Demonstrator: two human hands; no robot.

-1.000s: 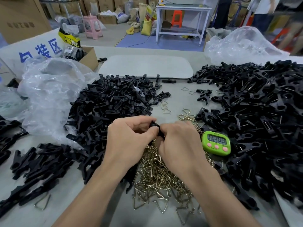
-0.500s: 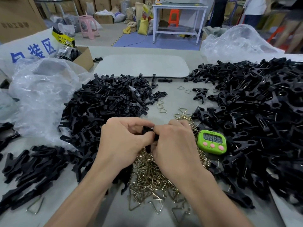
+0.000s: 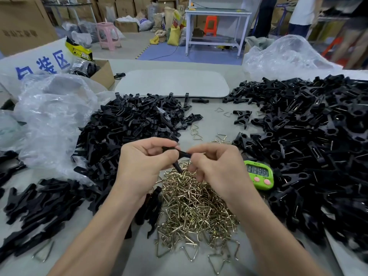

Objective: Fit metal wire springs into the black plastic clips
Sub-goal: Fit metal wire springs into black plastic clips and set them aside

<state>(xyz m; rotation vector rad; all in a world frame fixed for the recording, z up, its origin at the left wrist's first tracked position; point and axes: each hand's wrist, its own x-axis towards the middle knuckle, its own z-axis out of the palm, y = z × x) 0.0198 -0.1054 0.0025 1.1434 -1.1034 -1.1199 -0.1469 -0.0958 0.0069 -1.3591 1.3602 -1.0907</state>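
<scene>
My left hand and my right hand meet above a heap of brass-coloured wire springs in the middle of the table. Between their fingertips they hold one black plastic clip; one arm of it points toward my right hand and another hangs down toward the springs. A wire spring in the clip cannot be made out. A pile of black clip parts lies left of my hands. A larger pile of black clips with wire showing fills the right side.
A green digital timer sits just right of my right hand. Crumpled clear plastic bags lie at the left and back right. A grey pad lies behind the piles, a cardboard box at the back left. More black parts lie near left.
My hands have drawn slightly apart and opened up, so the black clip now shows between the fingertips instead of being hidden in a tight pinch.
</scene>
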